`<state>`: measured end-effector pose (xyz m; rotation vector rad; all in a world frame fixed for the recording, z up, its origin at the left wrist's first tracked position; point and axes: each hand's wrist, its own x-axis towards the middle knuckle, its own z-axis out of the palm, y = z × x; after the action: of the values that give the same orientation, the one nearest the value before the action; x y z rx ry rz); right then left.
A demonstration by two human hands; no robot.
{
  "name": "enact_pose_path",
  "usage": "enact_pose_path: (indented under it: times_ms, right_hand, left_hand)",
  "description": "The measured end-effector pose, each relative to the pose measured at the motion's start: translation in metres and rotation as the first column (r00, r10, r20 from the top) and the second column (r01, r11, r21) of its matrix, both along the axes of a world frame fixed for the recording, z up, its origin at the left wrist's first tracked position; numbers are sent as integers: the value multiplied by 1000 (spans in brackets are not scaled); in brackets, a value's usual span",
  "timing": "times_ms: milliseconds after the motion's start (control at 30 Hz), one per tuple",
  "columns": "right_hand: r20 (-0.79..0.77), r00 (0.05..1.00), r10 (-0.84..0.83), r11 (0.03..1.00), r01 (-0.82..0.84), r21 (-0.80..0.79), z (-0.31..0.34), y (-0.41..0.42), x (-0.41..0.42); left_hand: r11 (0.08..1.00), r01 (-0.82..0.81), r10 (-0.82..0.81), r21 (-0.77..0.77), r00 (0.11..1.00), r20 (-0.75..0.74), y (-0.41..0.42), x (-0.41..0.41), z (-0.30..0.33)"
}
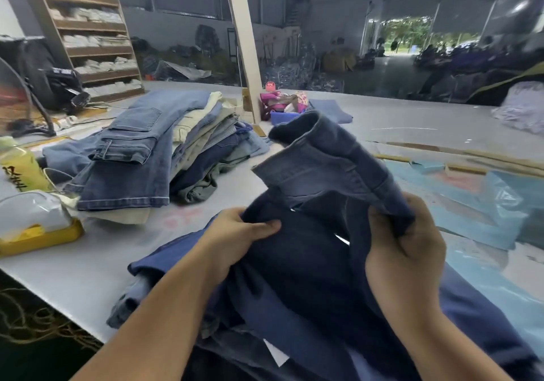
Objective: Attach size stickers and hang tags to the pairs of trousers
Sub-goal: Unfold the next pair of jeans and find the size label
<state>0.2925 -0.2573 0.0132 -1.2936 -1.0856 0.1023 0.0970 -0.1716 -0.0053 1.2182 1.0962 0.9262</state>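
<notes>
Holding a pair of dark jeans [318,192] up over the near edge of the table [88,263], both hands clamped on the cloth. Pinching a fold of dark denim with the left hand [235,239], thumb laid across the top of the fold. Gripping the bunched edge below the waistband with the right hand [403,251], fingers curled round it. Lifting the waistband end so that it is arching up and away, with the rest of the garment draping down over more blue cloth lying at the table edge.

Probably still sorting out the garment: opening it up and looking for the waistband or a belt loop where a tag would go. Not yet attaching anything, judging by both hands being full of cloth and no sticker or tag being held. Something small and white is showing between the folds near the right hand, and a white slip lower down, but too unclear to call either one a tag.

Lying to the left, well apart from the hands: a stack of folded trousers [141,151], a yellow bottle [17,168] and a yellow tray [44,239] holding a white bag.

Next, likely calling for flattening the waistband and freeing one hand to fetch a tag or sticker.
</notes>
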Motion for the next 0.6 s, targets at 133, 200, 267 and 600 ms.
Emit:
enact_pose_path:
  times_ms: [133,200,267,600]
  right_hand:
    - [32,999,30,998,-32,47,-3,3,-10]
    - [-30,999,31,998,-29,48,-7,7,-10]
    - [-85,996,21,999,-19,34,-14,11,-8]
    - [-57,998,-7,999,4,-43,-26,14,-12]
  left_hand:
    - [986,-169,159,-6,918,362,-12,-22,7]
    - [945,-326,310,-20,875,371,-13,-35,6]
    - [805,-562,563,192,825,54,-10,-50,-1]
    - [715,457,349,529,421,-837,-13,-10,-11]
